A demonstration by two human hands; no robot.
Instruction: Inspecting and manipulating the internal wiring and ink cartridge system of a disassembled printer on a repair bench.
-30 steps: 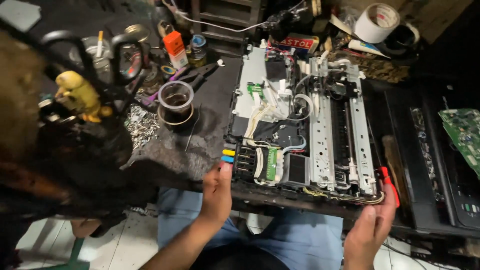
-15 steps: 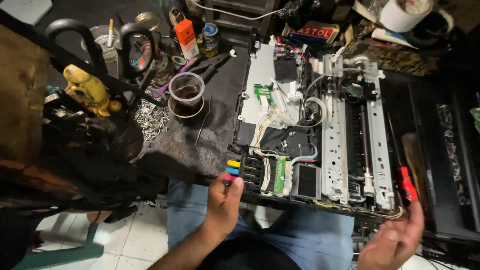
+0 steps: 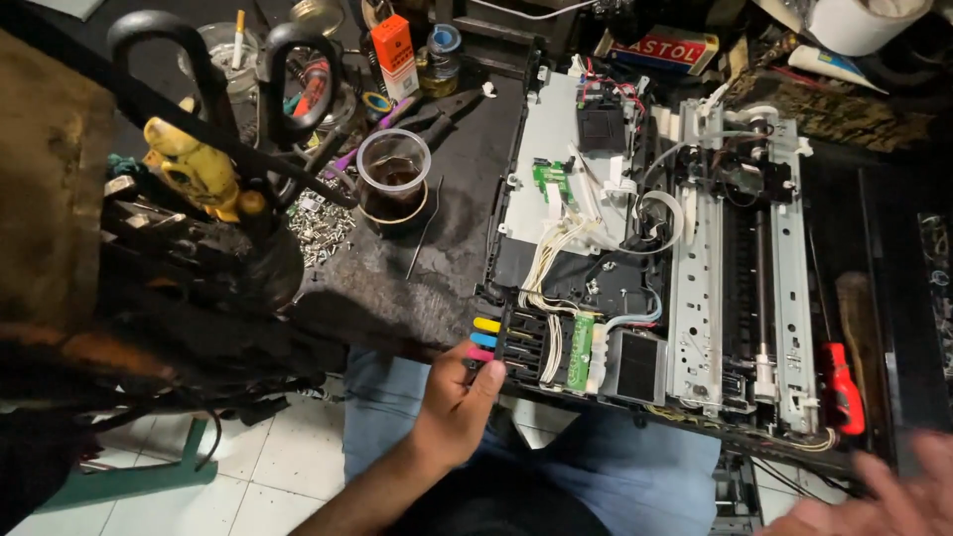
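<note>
Head view: opened printer chassis (image 3: 635, 248) lies flat on the dark worktop (image 3: 452, 228), covers off, white cable bundles and metal rails exposed. Its near-left corner overhangs the worktop edge above the person's lap.

Left hand (image 3: 459, 402) is at that corner, thumb and fingertips touching the row of coloured ink tabs (image 3: 486, 339) (yellow, blue, pink). Grip is lightly pressed together around the pink end; cannot tell if it truly pinches a tab or only touches it.

Right hand (image 3: 884, 496) sits at the bottom right, blurred, below the chassis edge and apart from it. Fingers look spread, nothing in them.

Red-handled screwdriver (image 3: 842, 387) lies just beside the chassis's right rail. Plastic cup (image 3: 393, 179) with dark liquid stands left of the chassis, a pile of small screws (image 3: 320, 223) near it. Yellow figurine (image 3: 194, 164) and black scissors (image 3: 233, 94) are in the tool holder at far left.
</note>
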